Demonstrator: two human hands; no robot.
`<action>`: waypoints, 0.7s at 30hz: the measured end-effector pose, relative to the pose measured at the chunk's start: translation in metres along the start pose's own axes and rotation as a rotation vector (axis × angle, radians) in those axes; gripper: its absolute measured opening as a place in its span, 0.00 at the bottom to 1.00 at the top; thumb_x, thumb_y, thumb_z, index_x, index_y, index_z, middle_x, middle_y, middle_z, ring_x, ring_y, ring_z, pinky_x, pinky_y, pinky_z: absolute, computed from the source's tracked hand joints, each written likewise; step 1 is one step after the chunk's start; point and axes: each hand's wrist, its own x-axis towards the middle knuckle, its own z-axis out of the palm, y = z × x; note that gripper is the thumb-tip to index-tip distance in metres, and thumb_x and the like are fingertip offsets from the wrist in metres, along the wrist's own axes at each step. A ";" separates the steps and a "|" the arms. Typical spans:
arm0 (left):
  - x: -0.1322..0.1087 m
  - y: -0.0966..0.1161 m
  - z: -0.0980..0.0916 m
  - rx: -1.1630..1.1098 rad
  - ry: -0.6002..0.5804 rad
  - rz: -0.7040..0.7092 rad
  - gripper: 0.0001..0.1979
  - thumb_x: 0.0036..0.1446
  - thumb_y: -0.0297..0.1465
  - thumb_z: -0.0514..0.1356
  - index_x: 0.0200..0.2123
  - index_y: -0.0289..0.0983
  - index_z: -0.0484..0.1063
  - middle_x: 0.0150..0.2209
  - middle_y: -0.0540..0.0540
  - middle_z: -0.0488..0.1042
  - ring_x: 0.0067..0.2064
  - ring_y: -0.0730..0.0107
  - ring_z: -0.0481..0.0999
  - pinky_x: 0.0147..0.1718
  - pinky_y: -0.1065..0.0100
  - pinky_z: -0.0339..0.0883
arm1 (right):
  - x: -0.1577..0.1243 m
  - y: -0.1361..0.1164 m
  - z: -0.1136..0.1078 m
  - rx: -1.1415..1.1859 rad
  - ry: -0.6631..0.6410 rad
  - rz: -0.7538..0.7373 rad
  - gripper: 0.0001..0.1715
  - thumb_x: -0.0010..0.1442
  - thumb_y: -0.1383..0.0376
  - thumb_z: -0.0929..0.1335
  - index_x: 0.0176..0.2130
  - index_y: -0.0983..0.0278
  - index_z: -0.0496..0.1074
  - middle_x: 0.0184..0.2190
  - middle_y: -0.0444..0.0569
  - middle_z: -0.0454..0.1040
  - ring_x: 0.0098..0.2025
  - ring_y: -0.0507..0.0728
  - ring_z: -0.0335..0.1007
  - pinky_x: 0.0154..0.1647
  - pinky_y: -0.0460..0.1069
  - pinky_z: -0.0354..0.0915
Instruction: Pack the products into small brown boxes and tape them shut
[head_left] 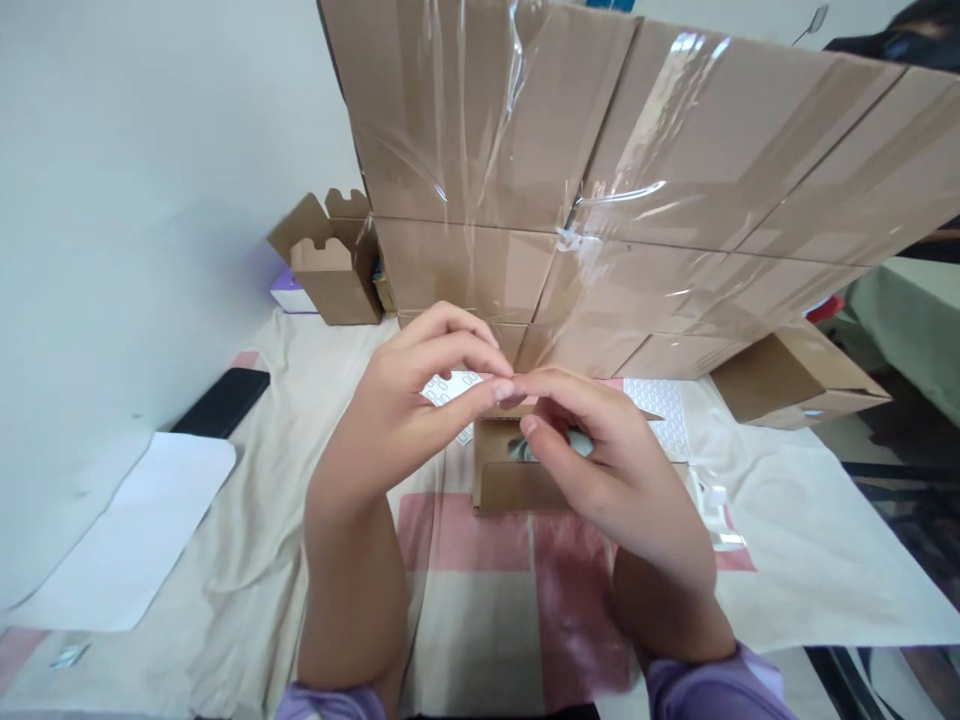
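Observation:
My left hand (409, 400) is closed in a pinch, its thumb and fingertips pressed together at the index fingertip of my right hand. Whether something small sits between them I cannot make out. My right hand (600, 450) has its index finger stretched to the left, with the thumb held apart below. Beneath both hands stands a small open cardboard box (514, 488), partly covered by my right hand. A grey-green item (519, 448) shows inside it. Behind the box lies a white sheet with printed outlines (450, 385), mostly hidden by my left hand.
Taped, plastic-wrapped cardboard boxes (637, 160) form a wall behind. Open cartons stand at the back left (330, 275) and right (802, 375). On the cloth lie a black phone-like slab (223, 402), white paper (142, 530), a patterned sheet (660, 405) and a clear plastic bag (716, 510).

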 end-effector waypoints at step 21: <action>0.004 -0.024 0.040 -0.110 0.181 0.168 0.04 0.64 0.36 0.66 0.36 0.44 0.77 0.39 0.48 0.74 0.40 0.68 0.75 0.38 0.63 0.72 | -0.012 0.011 -0.039 0.372 -0.057 0.061 0.52 0.65 0.67 0.72 0.74 0.40 0.44 0.69 0.45 0.62 0.62 0.63 0.73 0.58 0.58 0.76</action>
